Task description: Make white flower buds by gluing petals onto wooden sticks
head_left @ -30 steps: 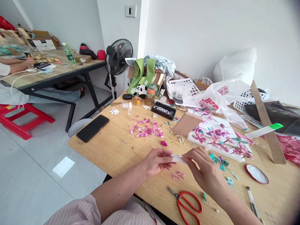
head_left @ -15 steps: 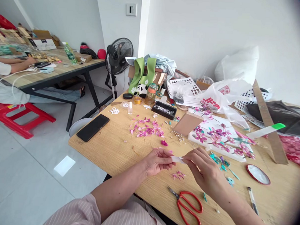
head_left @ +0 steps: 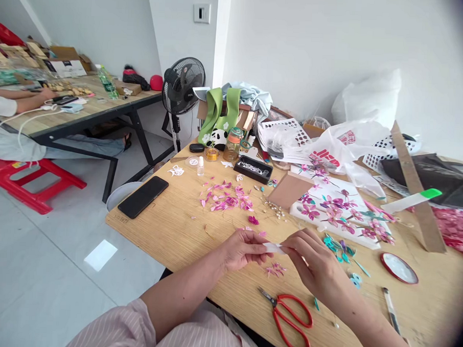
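A small strip of white, thin material [head_left: 273, 247], perhaps paper or tape, stretches between my two hands above the table. The fingers of my left hand [head_left: 245, 251] pinch its left end. At the other end, the fingertips of my right hand [head_left: 315, 256] are closed on it. Below the strip lies a little group of thin pink petals [head_left: 276, 269]. Red-handled scissors [head_left: 286, 319] rest nearer to me, blades slightly apart. Beyond my hands are scattered pink petals [head_left: 228, 198] and a dark pink flower [head_left: 253, 220].
A phone [head_left: 143, 197] lies at the table's left edge. Pink flowers [head_left: 337, 211] lie on a white sheet at the right, near a red-rimmed lid [head_left: 399, 268] and a pen [head_left: 391, 309]. A fan [head_left: 183, 87] stands behind. Another person's arm [head_left: 31, 101] rests on the left table.
Almost nothing differs. Both hands keep hold of the white strip in nearly the same place, with only a slight shift of the fingers and the view.
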Demonstrator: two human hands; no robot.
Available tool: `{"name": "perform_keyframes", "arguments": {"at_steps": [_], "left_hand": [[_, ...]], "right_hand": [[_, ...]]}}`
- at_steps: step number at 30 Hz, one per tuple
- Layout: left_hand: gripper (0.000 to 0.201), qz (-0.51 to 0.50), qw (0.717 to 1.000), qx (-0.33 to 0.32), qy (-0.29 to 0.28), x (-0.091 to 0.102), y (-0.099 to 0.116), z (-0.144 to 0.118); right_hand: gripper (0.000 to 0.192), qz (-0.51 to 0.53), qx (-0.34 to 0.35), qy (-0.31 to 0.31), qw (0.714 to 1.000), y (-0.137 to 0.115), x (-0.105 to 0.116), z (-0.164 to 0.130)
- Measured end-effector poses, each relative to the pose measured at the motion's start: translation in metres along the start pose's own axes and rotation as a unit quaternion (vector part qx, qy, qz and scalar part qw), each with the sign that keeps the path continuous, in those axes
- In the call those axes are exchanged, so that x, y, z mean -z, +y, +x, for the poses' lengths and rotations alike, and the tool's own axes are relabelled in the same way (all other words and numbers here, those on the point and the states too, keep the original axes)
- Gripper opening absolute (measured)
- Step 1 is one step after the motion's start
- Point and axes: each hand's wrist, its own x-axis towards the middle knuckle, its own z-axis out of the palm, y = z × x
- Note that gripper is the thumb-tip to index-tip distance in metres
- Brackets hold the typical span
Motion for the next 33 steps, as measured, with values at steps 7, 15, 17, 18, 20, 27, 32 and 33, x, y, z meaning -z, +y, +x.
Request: {"name": "perform_keyframes", "arguments": {"at_steps": [7,15,17,18,20,27,32,33], "left_hand": [[0.046,0.057,0.993,-0.072,0.068,-0.008,-0.003,0.001],[0.048,0.105,0.981,-0.113,0.114,-0.011,-0.004,0.001],[0.048,0.116,0.979,-0.124,0.116,-0.010,-0.005,0.002],[0.047,0.121,0.978,-0.128,0.115,-0.010,-0.006,0.002],[0.048,0.132,0.976,-0.131,0.115,-0.008,-0.007,0.003],[0.040,0.170,0.966,-0.159,0.108,-0.004,-0.013,0.006],[0.038,0.161,0.969,-0.163,0.093,-0.004,-0.015,0.007],[0.039,0.157,0.970,-0.161,0.092,-0.004,-0.015,0.007]], "right_hand": [[0.012,-0.002,-0.070,0.032,0.997,-0.001,-0.004,0.000],[0.027,0.027,-0.222,0.056,0.973,-0.002,-0.014,0.002],[0.030,0.044,-0.252,0.066,0.964,-0.004,-0.015,0.003],[0.031,0.054,-0.266,0.071,0.960,-0.005,-0.016,0.003],[0.034,0.078,-0.289,0.079,0.951,-0.005,-0.018,0.003],[0.043,0.185,-0.353,0.059,0.915,0.003,-0.024,-0.002],[0.046,0.288,-0.369,0.078,0.880,0.004,-0.025,-0.002],[0.045,0.300,-0.369,0.084,0.875,0.004,-0.026,-0.003]]}}
